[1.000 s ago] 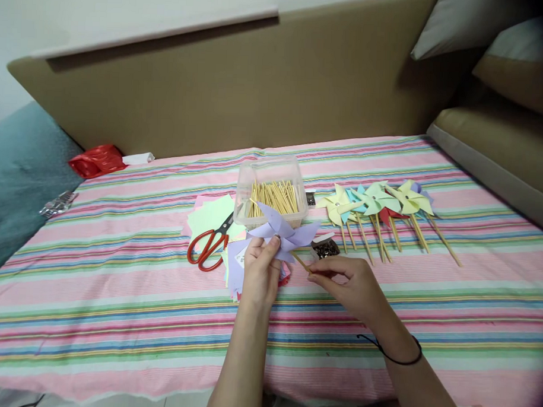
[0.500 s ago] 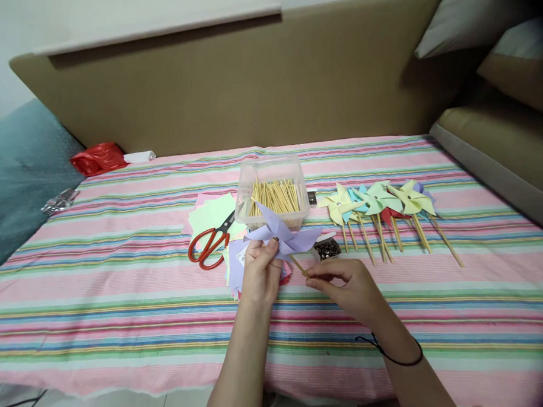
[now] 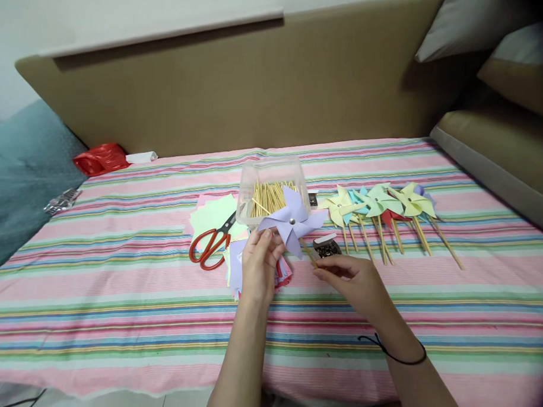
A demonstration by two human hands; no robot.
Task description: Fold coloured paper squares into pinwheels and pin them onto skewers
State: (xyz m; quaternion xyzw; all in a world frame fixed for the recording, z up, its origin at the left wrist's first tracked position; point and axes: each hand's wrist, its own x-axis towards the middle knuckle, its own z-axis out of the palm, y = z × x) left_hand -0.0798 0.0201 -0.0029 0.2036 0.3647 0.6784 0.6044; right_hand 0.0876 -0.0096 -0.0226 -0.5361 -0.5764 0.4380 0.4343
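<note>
A lilac paper pinwheel (image 3: 292, 221) with a silver fastener at its centre is held up in front of the clear box. My right hand (image 3: 355, 282) pinches the pinwheel's thin wooden stick (image 3: 309, 254) near its lower part. My left hand (image 3: 261, 263) is beside the left blade, its fingers loosely curled and apart, gripping nothing; whether the thumb touches the blade I cannot tell. Beneath my left hand lies a stack of coloured paper squares (image 3: 236, 267). A small box of dark metal fasteners (image 3: 327, 248) stands just behind my right hand.
Red-handled scissors (image 3: 212, 243) lie on pale green paper (image 3: 213, 216) at left. A clear plastic box (image 3: 247, 188) holds many wooden sticks. Several pinwheels (image 3: 381, 198) lie in a row at right on the striped cloth (image 3: 116, 317). A red bag (image 3: 101, 159) sits far left.
My left thumb has come off the pinwheel's centre, which now shows its fastener. The pinwheel has turned more toward me and shifted slightly right with my right hand.
</note>
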